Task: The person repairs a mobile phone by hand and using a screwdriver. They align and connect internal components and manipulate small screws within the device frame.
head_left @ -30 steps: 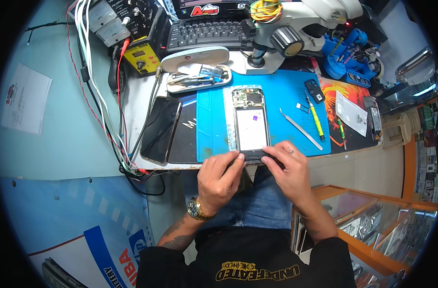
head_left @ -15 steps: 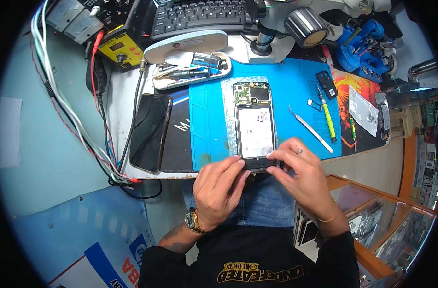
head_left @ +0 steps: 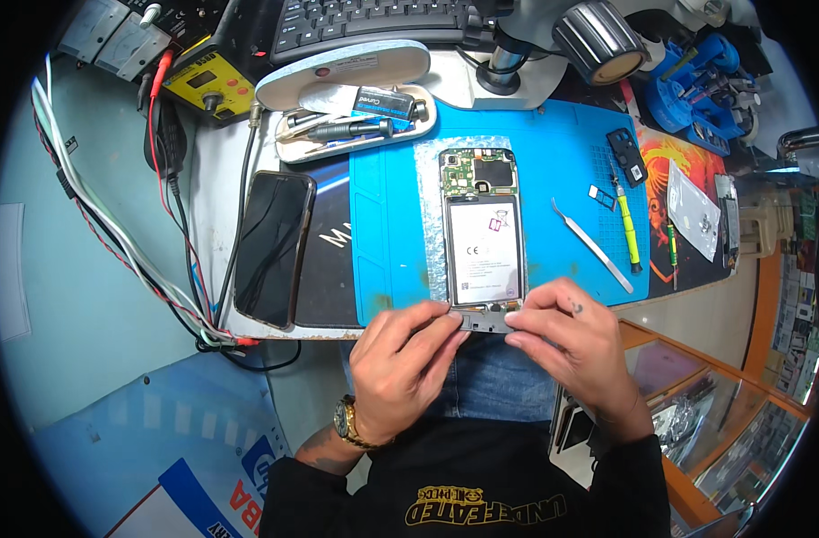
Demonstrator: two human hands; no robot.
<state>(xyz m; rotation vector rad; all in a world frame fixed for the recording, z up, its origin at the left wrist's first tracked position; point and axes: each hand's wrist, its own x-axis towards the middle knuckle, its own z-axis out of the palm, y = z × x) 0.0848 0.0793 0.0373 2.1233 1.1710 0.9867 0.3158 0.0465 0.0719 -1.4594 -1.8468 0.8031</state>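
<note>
- Opened phone — on the blue mat, lower end at the near edge.
- Left hand, right hand: fingertips pinching opposite ends of the dark lower cover.
- Cover: probably light, thin, crackable — best held by its edges.

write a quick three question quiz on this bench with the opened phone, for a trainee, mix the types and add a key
1. Multiple choice: which thing do the left hand and the right hand both touch?
a) keyboard
b) dark grey strip at the near end of the opened phone
c) yellow screwdriver

2. True or false: the tweezers lie on the blue mat, to the right of the opened phone.

3. Fill the gap: the watch is worn on the person's ____ wrist.

Key: 1. b; 2. true; 3. left
</note>
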